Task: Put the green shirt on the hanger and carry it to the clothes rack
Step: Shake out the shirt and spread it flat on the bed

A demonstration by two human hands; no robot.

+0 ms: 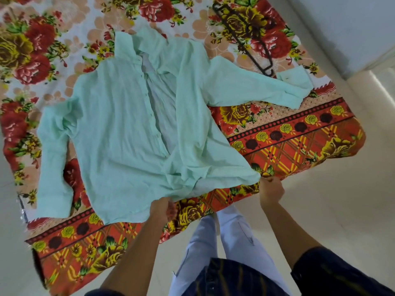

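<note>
We are looking at a home interior, most likely a bedroom. We are seeing a bed covered by a floral bedsheet point(288, 135) with red and yellow roses and a patterned border, a pale tiled floor point(342, 210) surrounding it, a plain light wall point(352, 24), and a dark clothes hanger point(245, 39) lying on the sheet.

From my remote seat I can find no writing to read anywhere in this view. The green shirt point(128, 124) shows no legible tag or brand, the floral bedsheet point(288, 142) carries only flower and lattice patterns, and the dark hanger point(252, 39) bears no visible mark.
</note>
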